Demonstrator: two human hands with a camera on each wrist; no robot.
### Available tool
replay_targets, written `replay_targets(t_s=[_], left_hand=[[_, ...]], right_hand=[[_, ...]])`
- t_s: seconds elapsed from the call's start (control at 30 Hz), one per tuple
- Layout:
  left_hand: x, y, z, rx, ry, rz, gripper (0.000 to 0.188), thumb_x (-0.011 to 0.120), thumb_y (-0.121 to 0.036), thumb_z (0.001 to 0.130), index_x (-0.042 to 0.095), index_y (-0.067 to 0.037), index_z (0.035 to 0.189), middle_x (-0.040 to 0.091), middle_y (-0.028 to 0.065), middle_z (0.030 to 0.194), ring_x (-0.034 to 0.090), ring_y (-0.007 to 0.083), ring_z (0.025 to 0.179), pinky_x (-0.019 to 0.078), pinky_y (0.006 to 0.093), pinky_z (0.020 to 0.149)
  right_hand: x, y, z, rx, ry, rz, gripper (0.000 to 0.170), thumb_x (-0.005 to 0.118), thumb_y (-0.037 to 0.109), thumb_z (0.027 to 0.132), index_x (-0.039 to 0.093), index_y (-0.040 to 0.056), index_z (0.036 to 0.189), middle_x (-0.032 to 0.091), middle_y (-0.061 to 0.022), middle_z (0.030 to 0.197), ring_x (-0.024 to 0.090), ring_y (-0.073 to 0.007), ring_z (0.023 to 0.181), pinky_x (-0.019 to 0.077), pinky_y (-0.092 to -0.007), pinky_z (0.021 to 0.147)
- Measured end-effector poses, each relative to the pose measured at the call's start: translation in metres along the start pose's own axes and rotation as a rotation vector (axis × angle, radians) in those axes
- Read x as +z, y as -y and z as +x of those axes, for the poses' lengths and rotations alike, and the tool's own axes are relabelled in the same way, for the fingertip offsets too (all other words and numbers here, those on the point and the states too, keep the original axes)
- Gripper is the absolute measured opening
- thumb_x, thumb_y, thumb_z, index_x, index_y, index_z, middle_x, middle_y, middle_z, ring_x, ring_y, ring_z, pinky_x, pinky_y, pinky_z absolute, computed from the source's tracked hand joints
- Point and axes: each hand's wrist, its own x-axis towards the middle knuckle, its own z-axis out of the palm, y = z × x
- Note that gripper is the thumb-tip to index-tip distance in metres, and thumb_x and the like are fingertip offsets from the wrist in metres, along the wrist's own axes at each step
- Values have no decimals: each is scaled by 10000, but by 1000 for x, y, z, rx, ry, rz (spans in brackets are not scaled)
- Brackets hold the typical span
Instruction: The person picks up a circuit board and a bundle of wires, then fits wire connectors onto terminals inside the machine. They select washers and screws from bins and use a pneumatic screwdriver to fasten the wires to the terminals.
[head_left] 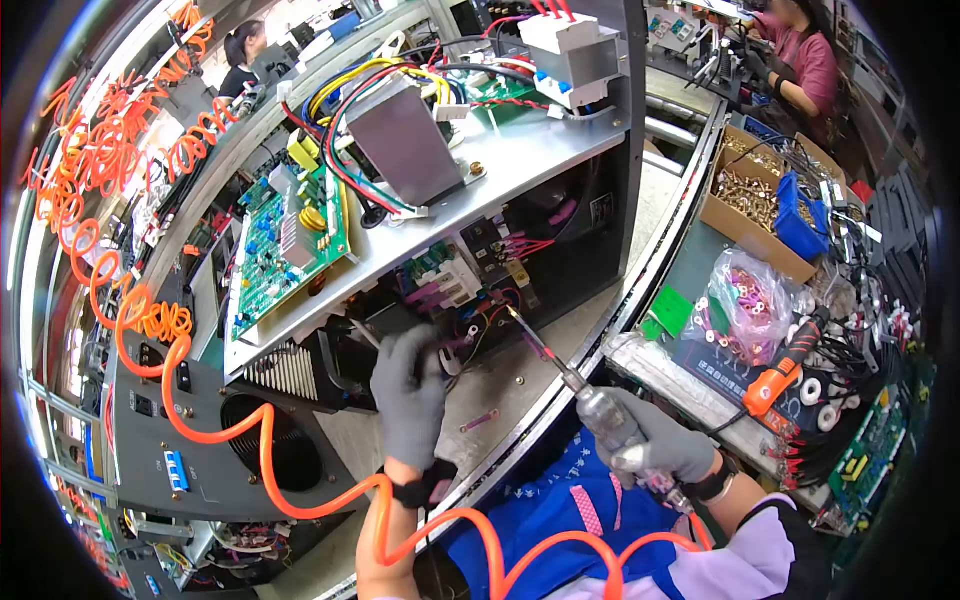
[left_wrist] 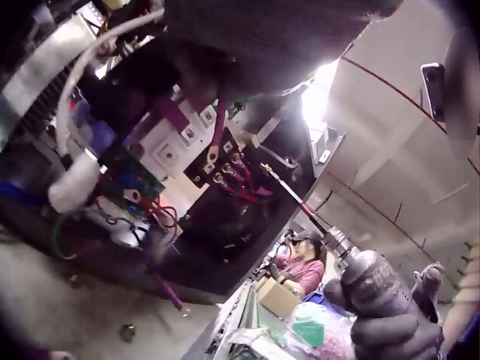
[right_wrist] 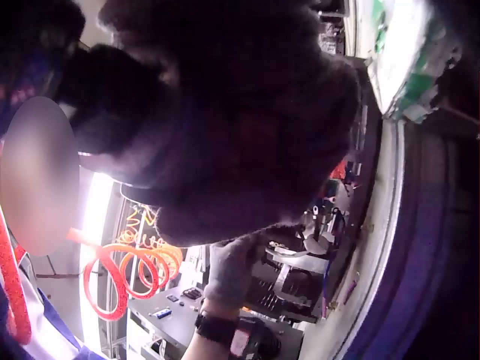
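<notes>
My right hand (head_left: 665, 440), in a grey glove, grips an air screwdriver (head_left: 608, 420). Its long bit slants up toward the cabinet's lower opening, with a brass-coloured tip (head_left: 514, 313). In the left wrist view, that screwdriver (left_wrist: 371, 281) points at a black terminal block (left_wrist: 217, 166) with red and purple wires. My left hand (head_left: 408, 400), also gloved, is raised at the front of the opening, beside a white cable part (head_left: 450, 362); its fingers are blurred, and I cannot tell whether they hold anything. Above stand a green circuit board (head_left: 290, 245) and a grey transformer-like block (head_left: 405, 140).
An orange coiled hose (head_left: 340, 495) runs across my left forearm to the screwdriver. A purple-ended strip (head_left: 480, 420) lies on the bench. At right are a carton of brass fasteners (head_left: 745, 195), a blue bin (head_left: 800, 215), a bag of terminals (head_left: 745, 300) and an orange-black tool (head_left: 785, 370).
</notes>
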Motion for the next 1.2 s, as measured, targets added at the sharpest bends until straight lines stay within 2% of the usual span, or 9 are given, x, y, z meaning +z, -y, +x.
replay_targets(t_s=[0.07, 0.13, 0.23, 0.37, 0.47, 0.57, 0.93, 1.07, 1.2], left_hand=[[19, 6, 17, -18, -95, -147, 235, 619, 73, 842, 654, 1, 1062, 653, 75, 920, 624, 167, 815, 501, 272, 744], [42, 10, 27, -91, -200, -361, 202, 623, 43, 877, 659, 13, 1073, 662, 48, 934, 609, 117, 801, 501, 250, 728], [55, 1, 38, -161, -301, -559, 175, 633, -5, 908, 662, 22, 1079, 667, 33, 949, 592, 83, 782, 500, 233, 694], [70, -5, 39, -266, -438, -596, 179, 647, -15, 902, 666, 6, 1079, 681, 46, 931, 583, 74, 714, 469, 212, 605], [80, 5, 36, -314, -444, -643, 174, 653, -26, 906, 661, -3, 1079, 687, 63, 907, 555, 68, 627, 421, 204, 517], [80, -2, 37, -382, -461, -630, 166, 666, -29, 896, 676, 1, 1059, 683, 35, 916, 541, 53, 678, 439, 203, 575], [85, -4, 38, -394, -509, -672, 175, 683, -47, 898, 671, 0, 1065, 688, 42, 914, 553, 52, 683, 446, 197, 570], [86, -4, 37, -391, -526, -710, 181, 675, -50, 909, 658, -8, 1084, 698, 65, 946, 630, 90, 755, 461, 207, 532], [87, 3, 32, -330, -458, -677, 151, 674, -53, 909, 668, -19, 1056, 691, 54, 967, 633, 100, 772, 490, 223, 582]], right_hand=[[4, 6, 11, -37, -35, -36, 804, 708, 89, 785, 279, 67, 1463, 575, -97, 848, 600, -163, 548, 485, -282, 475], [10, 19, 17, -21, -41, -55, 836, 730, 185, 752, 291, 52, 1451, 576, -103, 833, 609, -167, 563, 484, -277, 491], [15, 28, 27, -25, -32, -53, 816, 728, 225, 751, 312, 42, 1428, 583, -100, 820, 616, -169, 549, 491, -274, 497], [13, 27, 40, -45, -33, -31, 795, 725, 228, 765, 316, 34, 1418, 582, -93, 816, 618, -175, 542, 494, -276, 485], [12, 30, 48, -67, -29, -26, 780, 723, 224, 775, 322, 37, 1417, 582, -85, 802, 614, -169, 530, 491, -279, 463], [12, 33, 52, -79, -46, -32, 743, 716, 202, 788, 342, 45, 1410, 583, -77, 774, 602, -159, 509, 487, -285, 439], [10, 27, 53, -35, -28, -77, 789, 706, 208, 793, 299, 51, 1450, 592, -76, 790, 603, -159, 507, 487, -285, 447], [14, 28, 57, -58, -37, -18, 745, 737, 260, 774, 344, 18, 1358, 581, -99, 813, 616, -196, 509, 485, -299, 443], [16, 26, 59, -62, -62, -9, 729, 737, 250, 767, 355, 17, 1343, 582, -101, 833, 617, -199, 519, 488, -303, 448]])
